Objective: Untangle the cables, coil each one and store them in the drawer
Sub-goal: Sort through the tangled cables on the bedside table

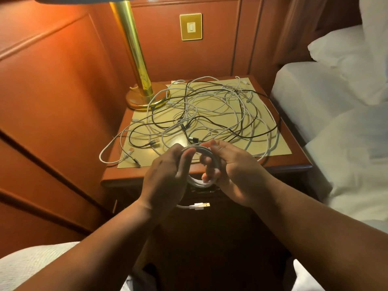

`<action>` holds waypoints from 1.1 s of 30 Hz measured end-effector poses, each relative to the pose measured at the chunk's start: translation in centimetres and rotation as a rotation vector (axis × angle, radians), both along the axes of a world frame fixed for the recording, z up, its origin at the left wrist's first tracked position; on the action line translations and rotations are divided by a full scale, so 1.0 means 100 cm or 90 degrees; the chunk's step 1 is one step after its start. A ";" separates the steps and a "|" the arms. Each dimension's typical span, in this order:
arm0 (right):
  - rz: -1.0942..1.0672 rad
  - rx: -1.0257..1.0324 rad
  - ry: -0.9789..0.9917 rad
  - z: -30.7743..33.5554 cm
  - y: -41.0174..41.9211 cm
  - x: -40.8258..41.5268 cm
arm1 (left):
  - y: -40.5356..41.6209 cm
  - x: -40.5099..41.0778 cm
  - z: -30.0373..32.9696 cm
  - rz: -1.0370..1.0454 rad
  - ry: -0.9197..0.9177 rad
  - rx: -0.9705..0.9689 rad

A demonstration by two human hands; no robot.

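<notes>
A tangle of white and black cables is spread over the top of a wooden nightstand. In front of its near edge both hands hold a coiled white cable in small loops. My left hand grips the coil's left side and my right hand grips its right side. The coil's gold USB plug hangs loose below my left hand. The drawer front lies in shadow under my hands, mostly hidden.
A brass lamp stands at the nightstand's back left corner. A wood-panelled wall with a gold switch plate is behind. A bed with white sheets and pillows is on the right.
</notes>
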State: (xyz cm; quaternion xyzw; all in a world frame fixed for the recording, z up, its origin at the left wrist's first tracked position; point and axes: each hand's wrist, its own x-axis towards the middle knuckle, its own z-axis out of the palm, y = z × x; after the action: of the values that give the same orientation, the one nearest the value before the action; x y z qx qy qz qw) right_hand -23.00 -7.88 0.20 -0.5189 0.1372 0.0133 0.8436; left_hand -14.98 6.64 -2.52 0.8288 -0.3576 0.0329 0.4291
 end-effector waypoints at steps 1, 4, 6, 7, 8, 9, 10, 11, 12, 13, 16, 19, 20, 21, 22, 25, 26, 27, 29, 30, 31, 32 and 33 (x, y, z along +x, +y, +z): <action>-0.011 0.027 0.004 -0.001 0.002 -0.001 | -0.001 -0.002 0.002 -0.011 0.020 -0.005; -0.089 -0.082 0.046 -0.006 0.003 -0.002 | -0.002 -0.005 0.004 -0.088 0.106 -0.009; -0.131 -0.199 0.069 -0.006 -0.002 0.000 | -0.001 -0.003 0.006 -0.152 0.185 -0.009; -0.132 -0.242 0.071 -0.005 -0.006 0.002 | 0.000 -0.001 0.007 -0.176 0.223 -0.017; -0.119 -0.269 0.069 -0.003 -0.009 0.003 | 0.002 0.002 0.007 -0.189 0.258 -0.030; -0.095 -0.275 0.065 -0.001 -0.012 0.003 | 0.003 0.005 0.008 -0.191 0.284 -0.043; -0.067 -0.259 0.059 0.001 -0.014 0.003 | 0.004 0.009 0.008 -0.184 0.290 -0.049; -0.042 -0.225 0.053 0.003 -0.015 0.002 | 0.005 0.012 0.007 -0.172 0.279 -0.046; -0.026 -0.185 0.043 0.004 -0.015 0.002 | 0.006 0.014 0.005 -0.151 0.255 -0.034; -0.020 -0.149 0.031 0.005 -0.014 0.001 | 0.006 0.016 0.004 -0.126 0.227 -0.016; -0.034 -0.095 -0.001 0.003 -0.013 0.000 | 0.006 0.011 0.003 -0.106 0.213 0.007; -0.059 -0.102 -0.018 0.002 -0.014 0.001 | 0.004 0.001 0.011 -0.137 0.339 -0.071; -0.063 -0.106 -0.021 0.001 -0.014 0.001 | 0.004 -0.002 0.012 -0.134 0.356 -0.086; -0.067 -0.112 -0.026 0.000 -0.014 0.002 | 0.003 -0.004 0.014 -0.126 0.373 -0.093; -0.071 -0.120 -0.029 -0.002 -0.014 0.002 | 0.004 -0.006 0.013 -0.119 0.400 -0.099; -0.102 -0.164 -0.027 -0.008 -0.012 0.003 | -0.004 -0.015 0.019 -0.111 0.567 -0.133; -0.113 -0.195 -0.033 -0.011 -0.012 0.003 | -0.005 -0.019 0.022 -0.101 0.611 -0.119; -0.120 -0.247 -0.044 -0.013 -0.011 0.003 | -0.007 -0.021 0.024 -0.092 0.624 -0.098; -0.125 -0.389 -0.068 -0.016 -0.010 0.003 | -0.007 -0.025 0.020 -0.118 0.590 -0.074; -0.127 -0.447 -0.078 -0.017 -0.009 0.003 | -0.004 -0.025 0.017 -0.137 0.602 -0.083; -0.130 -0.480 -0.085 -0.017 -0.008 0.003 | -0.002 -0.025 0.017 -0.142 0.645 -0.106; -0.133 -0.494 -0.091 -0.018 -0.007 0.003 | 0.001 -0.025 0.014 -0.150 0.689 -0.130; -0.133 -0.502 -0.097 -0.017 -0.006 0.003 | 0.000 -0.025 0.015 -0.156 0.739 -0.154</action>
State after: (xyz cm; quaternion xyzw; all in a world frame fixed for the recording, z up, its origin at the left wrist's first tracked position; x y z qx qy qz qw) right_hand -22.69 -8.46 -1.52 -0.7850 0.1208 -0.1645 0.5849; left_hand -17.44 6.66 -1.02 0.6095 -0.1519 -0.4341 0.6458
